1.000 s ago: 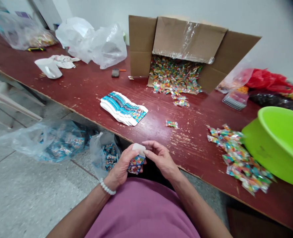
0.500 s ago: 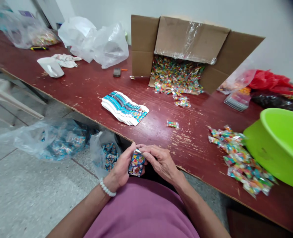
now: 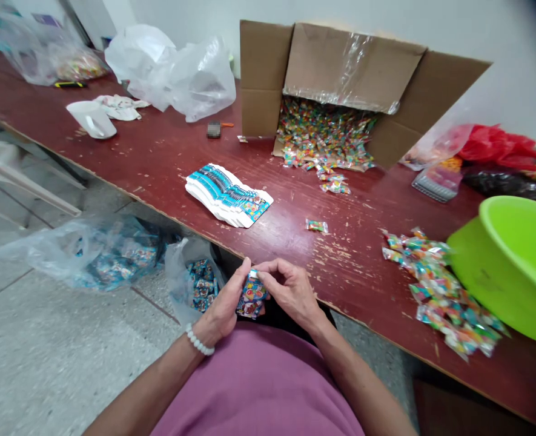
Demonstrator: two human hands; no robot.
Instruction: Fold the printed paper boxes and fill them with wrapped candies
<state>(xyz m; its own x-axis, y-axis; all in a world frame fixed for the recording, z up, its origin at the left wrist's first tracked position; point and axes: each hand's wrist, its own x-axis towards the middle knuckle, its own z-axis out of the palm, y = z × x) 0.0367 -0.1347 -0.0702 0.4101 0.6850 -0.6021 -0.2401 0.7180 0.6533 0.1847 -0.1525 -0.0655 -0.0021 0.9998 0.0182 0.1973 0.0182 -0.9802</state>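
Close to my body at the table edge, my left hand [image 3: 226,303] is wrapped round a small blue printed candy box [image 3: 252,292]. My right hand [image 3: 290,290] pinches the white flap at the top of that box between thumb and finger. Ahead on the table lies a fanned stack of flat blue and white cartons [image 3: 229,195]. A single wrapped candy [image 3: 317,226] rests to the right of the stack. Below on my left, a clear plastic bag [image 3: 181,284] holds several filled blue boxes.
An open cardboard box [image 3: 354,66] spills wrapped candies at the back. On the right, a candy pile [image 3: 449,297] lies beside a green basin [image 3: 486,266]. A white mug [image 3: 90,119], plastic bags [image 3: 172,72] and a small brush [image 3: 214,129] stand farther left. Another bag [image 3: 117,254] sits on the floor.
My right hand has shifted slightly on the box top; its fingers are more bent, and more of the white flap shows. My left hand keeps its hold.
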